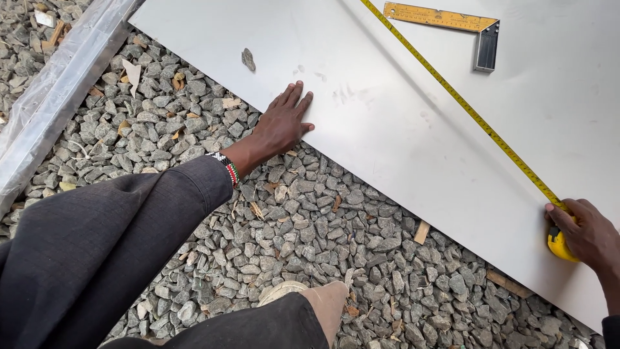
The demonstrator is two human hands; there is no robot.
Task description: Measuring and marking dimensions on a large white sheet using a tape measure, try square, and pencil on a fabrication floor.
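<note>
Nearest, the right hand closes its fingers around a yellow tape measure case, pinning it on the near edge of a large pale metal sheet that lies flat on grey gravel. The yellow tape blade runs from that case diagonally across the sheet to its far side. The blade looks thin and springy, likely to buckle or snap back if let go, so the case is the sound place to grip it. Farther left, the left hand lies flat with fingers spread only a little, holding nothing, pressing the sheet's edge. The sheet is probably light but floppy and slick, with sharp edges, best steadied by flat palms. Beyond, a yellow-bladed try square rests on the sheet, apart from the tape.
</note>
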